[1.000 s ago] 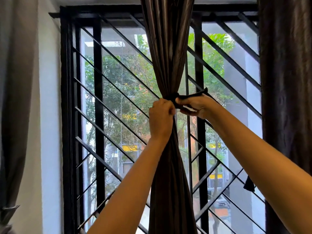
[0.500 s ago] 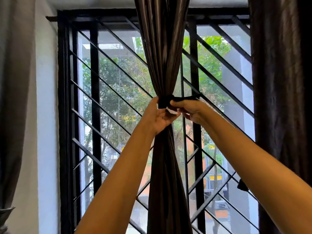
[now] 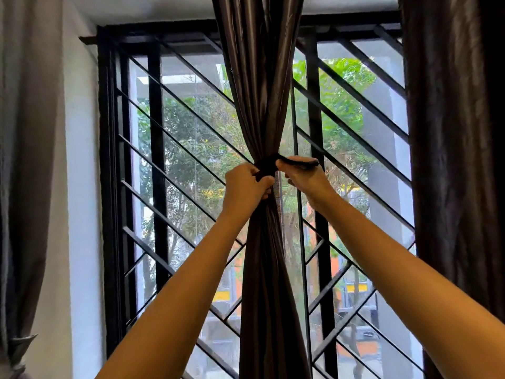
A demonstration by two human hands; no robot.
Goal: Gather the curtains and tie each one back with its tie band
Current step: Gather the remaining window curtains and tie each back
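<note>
A dark brown satin curtain (image 3: 259,86) hangs in the middle of the window, gathered into a narrow bunch at mid-height. A black tie band (image 3: 266,165) wraps around the bunch. My left hand (image 3: 244,187) grips the band and the gathered cloth from the left. My right hand (image 3: 306,175) pinches the band's loose end, which sticks out to the right along the top of the hand. A second dark curtain (image 3: 453,160) hangs loose at the right edge. A grey curtain (image 3: 24,160) hangs at the left edge.
Behind the curtain is a window with a black metal grille (image 3: 175,149) of upright and diagonal bars. A white wall (image 3: 82,214) stands to its left. Trees and buildings show through the glass.
The white strip seen between my hands half a second ago is no longer visible. My right hand has drawn the band's end out to the right. The view has tilted slightly.
</note>
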